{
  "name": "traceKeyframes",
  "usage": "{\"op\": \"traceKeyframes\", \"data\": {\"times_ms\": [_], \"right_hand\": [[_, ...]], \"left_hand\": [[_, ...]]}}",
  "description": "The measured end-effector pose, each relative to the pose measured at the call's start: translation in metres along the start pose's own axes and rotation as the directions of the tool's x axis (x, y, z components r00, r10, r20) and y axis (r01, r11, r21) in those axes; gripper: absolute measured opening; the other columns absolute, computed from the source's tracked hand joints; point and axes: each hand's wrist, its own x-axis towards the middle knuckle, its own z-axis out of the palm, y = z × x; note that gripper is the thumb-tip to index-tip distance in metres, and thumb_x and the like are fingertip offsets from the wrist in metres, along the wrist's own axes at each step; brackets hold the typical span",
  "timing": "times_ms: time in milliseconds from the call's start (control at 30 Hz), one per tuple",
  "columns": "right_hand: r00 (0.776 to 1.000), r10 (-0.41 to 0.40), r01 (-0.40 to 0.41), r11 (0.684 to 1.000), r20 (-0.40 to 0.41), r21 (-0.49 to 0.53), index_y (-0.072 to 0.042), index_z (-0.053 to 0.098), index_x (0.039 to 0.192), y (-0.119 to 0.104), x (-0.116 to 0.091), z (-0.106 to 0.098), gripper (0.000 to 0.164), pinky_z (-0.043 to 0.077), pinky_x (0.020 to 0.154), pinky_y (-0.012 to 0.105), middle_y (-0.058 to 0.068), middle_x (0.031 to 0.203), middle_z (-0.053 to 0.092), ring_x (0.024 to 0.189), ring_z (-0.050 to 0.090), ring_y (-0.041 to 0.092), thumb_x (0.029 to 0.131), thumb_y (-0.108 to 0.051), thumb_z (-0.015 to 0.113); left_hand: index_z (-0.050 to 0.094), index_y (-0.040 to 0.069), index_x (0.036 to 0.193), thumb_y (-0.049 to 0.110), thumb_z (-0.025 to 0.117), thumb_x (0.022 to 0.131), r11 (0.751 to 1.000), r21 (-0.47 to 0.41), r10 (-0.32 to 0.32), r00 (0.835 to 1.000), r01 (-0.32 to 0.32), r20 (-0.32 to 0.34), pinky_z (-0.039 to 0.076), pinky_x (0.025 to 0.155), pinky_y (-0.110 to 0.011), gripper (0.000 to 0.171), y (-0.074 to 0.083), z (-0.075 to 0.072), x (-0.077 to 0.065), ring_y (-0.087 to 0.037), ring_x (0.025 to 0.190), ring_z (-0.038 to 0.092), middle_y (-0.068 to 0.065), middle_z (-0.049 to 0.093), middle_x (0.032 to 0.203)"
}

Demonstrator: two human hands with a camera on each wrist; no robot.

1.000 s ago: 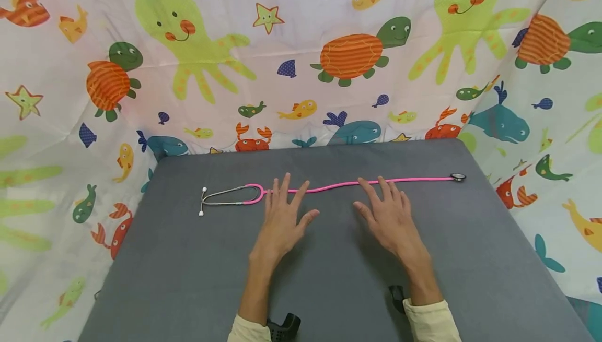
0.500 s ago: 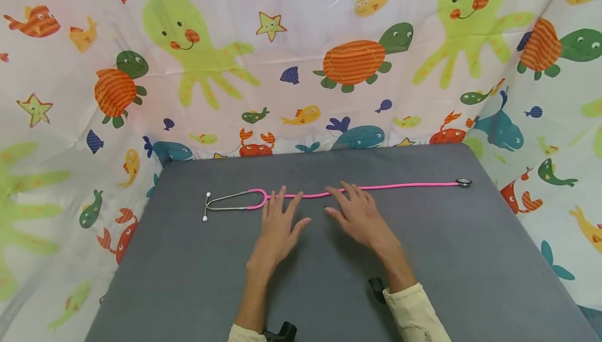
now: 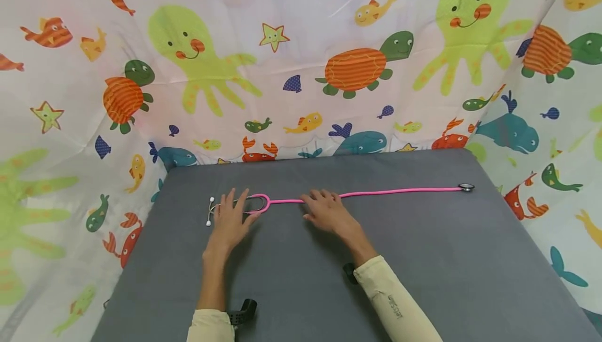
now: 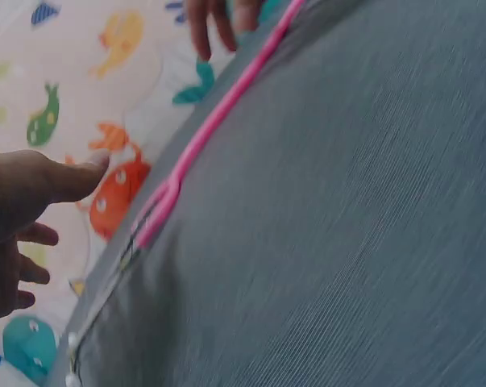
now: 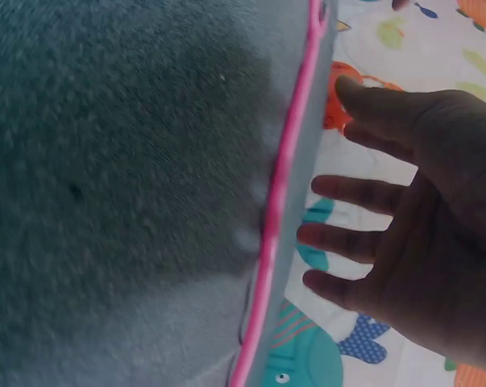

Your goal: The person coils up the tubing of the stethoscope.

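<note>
A pink stethoscope [image 3: 390, 192] lies stretched across the grey table, its metal ear tubes and white ear tips at the left and its round chest piece [image 3: 466, 187] at the right. Over the ear tubes is my left hand [image 3: 229, 227], fingers spread, hiding part of them in the head view. My right hand [image 3: 329, 212] hovers at the middle of the pink tube and overlaps it there. In the right wrist view, the fingers [image 5: 347, 242] of that hand are apart and relaxed, with a gap to the tube [image 5: 279, 185]. Neither hand holds anything.
The grey table [image 3: 291, 290] is bordered at the back and sides by a white curtain [image 3: 301, 13] printed with sea animals. Black wrist-worn devices show by both sleeves, one being the left wrist device [image 3: 243, 311].
Both hands have shifted left: the left from the pink fork to the ear tubes, the right along the tube toward its middle. The stethoscope keeps its place; the head view has tilted slightly.
</note>
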Motion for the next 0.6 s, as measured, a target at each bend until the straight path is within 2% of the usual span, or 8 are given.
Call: {"op": "traceKeyframes", "data": {"times_ms": [133, 267, 433, 600], "right_hand": [[0.999, 0.048, -0.048, 0.999, 0.017, -0.006, -0.016, 0.054, 0.151, 0.0, 0.002, 0.006, 0.052, 0.03, 0.119, 0.07, 0.022, 0.151, 0.055, 0.142, 0.049, 0.048, 0.101, -0.021, 0.069], [0.996, 0.089, -0.088, 0.995, 0.008, -0.039, -0.019, 0.058, 0.146, 0.002, 0.003, 0.011, 0.047, 0.035, 0.116, 0.068, 0.02, 0.142, 0.058, 0.135, 0.052, 0.044, 0.1, -0.015, 0.07], [0.996, 0.09, -0.089, 0.995, 0.005, -0.032, -0.02, 0.063, 0.139, 0.007, 0.004, 0.013, 0.045, 0.042, 0.11, 0.068, 0.019, 0.137, 0.058, 0.13, 0.052, 0.042, 0.098, -0.003, 0.068], [0.994, 0.106, -0.105, 0.994, 0.014, -0.022, -0.017, 0.066, 0.127, 0.013, 0.009, 0.015, 0.031, 0.045, 0.104, 0.065, 0.016, 0.127, 0.061, 0.122, 0.054, 0.038, 0.099, -0.003, 0.067]], "left_hand": [[0.033, 0.008, 0.163, 0.035, 0.071, 0.099, 1.0, 0.024, -0.021, 0.998, 0.02, 0.053, 0.015, 0.123, -0.076, 0.08, -0.022, 0.0, 0.002, -0.059, 0.155, 0.022, -0.031, 0.029, 0.167], [0.036, 0.003, 0.161, 0.025, 0.072, 0.099, 0.999, 0.04, -0.025, 0.996, 0.022, 0.081, 0.017, 0.122, -0.075, 0.075, -0.037, 0.004, 0.002, -0.053, 0.154, 0.03, -0.031, 0.036, 0.163], [0.039, 0.001, 0.158, 0.013, 0.07, 0.099, 0.998, 0.043, -0.049, 0.998, 0.047, 0.043, 0.03, 0.116, -0.073, 0.068, -0.048, 0.009, -0.002, -0.05, 0.146, 0.042, -0.03, 0.046, 0.156], [0.04, 0.003, 0.158, 0.018, 0.072, 0.098, 0.995, 0.066, -0.071, 0.997, 0.071, 0.006, 0.04, 0.102, -0.068, 0.07, -0.052, 0.01, -0.004, -0.053, 0.13, 0.051, -0.03, 0.053, 0.141]]}}
